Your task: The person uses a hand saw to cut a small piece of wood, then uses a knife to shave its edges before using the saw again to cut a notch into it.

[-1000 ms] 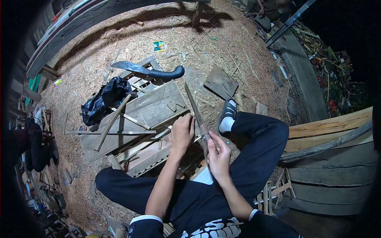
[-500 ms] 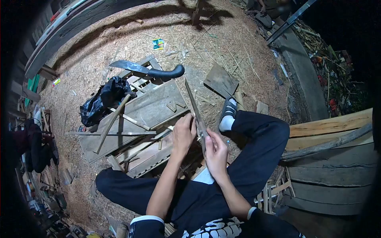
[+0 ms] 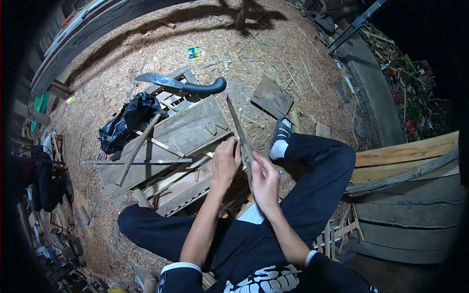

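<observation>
A long, thin, grey-brown strip [image 3: 235, 116], tapering to a point at its far end, slants up between my hands. My right hand [image 3: 265, 183] is closed around its near part, thumb and fingers pressed together. Just left of it, my left hand [image 3: 224, 166] is closed with its fingertips right at the strip's side; I cannot tell what it pinches. Below both hands is a low slatted wooden stand [image 3: 183, 198]. Short wood pieces [image 3: 210, 130] lie on its grey board [image 3: 185, 128], beyond my left hand.
A big knife [image 3: 202, 88] with a black handle lies at the stand's far end. A black plastic bag [image 3: 129, 122] and wooden sticks [image 3: 139, 149] are on the left. A square board [image 3: 272, 99] rests on the shavings-covered floor. Planks [image 3: 400, 215] stand at right; another person [image 3: 46, 178] is far left.
Both hands stay at the strip, with my right hand shifted very slightly upward on the near part. The things around them look the same.
</observation>
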A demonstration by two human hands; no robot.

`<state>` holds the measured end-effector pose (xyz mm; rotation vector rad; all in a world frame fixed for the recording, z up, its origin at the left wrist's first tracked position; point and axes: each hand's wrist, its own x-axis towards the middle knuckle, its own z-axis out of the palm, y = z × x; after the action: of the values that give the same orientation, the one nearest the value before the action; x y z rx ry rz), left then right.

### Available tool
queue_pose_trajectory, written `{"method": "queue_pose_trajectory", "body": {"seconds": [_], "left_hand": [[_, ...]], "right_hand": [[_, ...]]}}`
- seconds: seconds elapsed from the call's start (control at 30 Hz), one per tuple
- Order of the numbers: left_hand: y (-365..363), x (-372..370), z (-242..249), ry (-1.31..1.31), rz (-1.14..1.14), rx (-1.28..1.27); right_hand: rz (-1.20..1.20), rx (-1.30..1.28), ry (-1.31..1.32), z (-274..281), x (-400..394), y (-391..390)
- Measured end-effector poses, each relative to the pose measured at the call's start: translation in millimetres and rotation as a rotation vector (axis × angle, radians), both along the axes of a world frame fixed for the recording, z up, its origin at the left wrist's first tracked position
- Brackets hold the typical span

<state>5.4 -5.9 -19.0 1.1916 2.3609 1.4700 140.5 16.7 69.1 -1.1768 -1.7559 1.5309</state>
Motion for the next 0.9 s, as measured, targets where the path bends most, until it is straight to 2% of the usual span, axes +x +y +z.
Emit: {"method": "queue_pose_trajectory", "body": {"seconds": [0.07, 0.13, 0.17, 0.23, 0.33, 0.47, 0.57, 0.63, 0.73, 0.9], "left_hand": [[-1, 1, -2, -0.007, 0.019, 0.000], [3, 1, 2, -0.017, 0.000, 0.014], [2, 2, 3, 0.001, -0.001, 0.041], [-1, 3, 4, 0.024, 0.003, 0.067], [-4, 2, 3, 0.022, -0.032, 0.008], [1, 3, 9, -0.030, 0.040, 0.023], [1, 1, 1, -0.019, 0.030, -0.047], [2, 2, 1, -0.015, 0.043, -0.020], [2, 0, 0, -0.028, 0.012, 0.005], [-1, 2, 3, -0.048, -0.005, -0.010]], "right_hand": [[-0.004, -0.002, 0.050, 2, 10, -6], [0.036, 0.121, -0.003, 6, 16, -4], [0.010, -0.048, -0.003, 2, 8, 2], [0.033, 0.111, -0.025, 11, -10, 3], [-0.020, -0.018, -0.024, -2, 9, 3], [-0.022, -0.013, 0.056, -32, -3, 10], [-0.010, -0.014, 0.068, -26, 9, 6], [-0.048, -0.080, 0.097, -2, 13, -5], [0.014, -0.083, -0.046, 14, 12, -1], [0.014, -0.066, -0.065, 19, 15, -4]]}}
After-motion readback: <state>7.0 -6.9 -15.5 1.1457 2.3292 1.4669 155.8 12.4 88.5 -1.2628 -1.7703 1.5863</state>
